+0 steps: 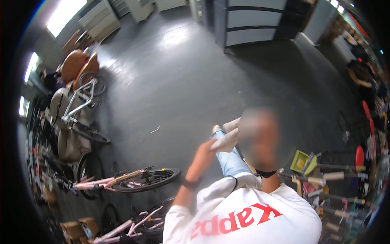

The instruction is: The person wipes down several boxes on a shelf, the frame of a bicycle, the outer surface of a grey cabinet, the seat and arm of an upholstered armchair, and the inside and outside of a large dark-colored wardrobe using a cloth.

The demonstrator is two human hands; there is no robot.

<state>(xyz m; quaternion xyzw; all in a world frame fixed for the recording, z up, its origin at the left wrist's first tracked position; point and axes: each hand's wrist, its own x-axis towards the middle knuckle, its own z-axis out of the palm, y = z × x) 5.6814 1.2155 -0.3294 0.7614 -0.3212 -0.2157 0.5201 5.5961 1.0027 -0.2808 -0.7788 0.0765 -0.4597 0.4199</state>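
The left hand (202,156) is just left of the blue jeans (231,160). Its fingers look closed on the end of a pale cloth thing (226,140). The cloth is over the lower part of the jeans. The right hand (265,136), right of the jeans, is a blur, so I can't tell what its fingers do. A pink bike (109,182) lies left of the jeans. A green bin (300,160) is to their right.

Bicycles (106,182), armchairs (74,67) and cabinets (254,18) suggest a storeroom
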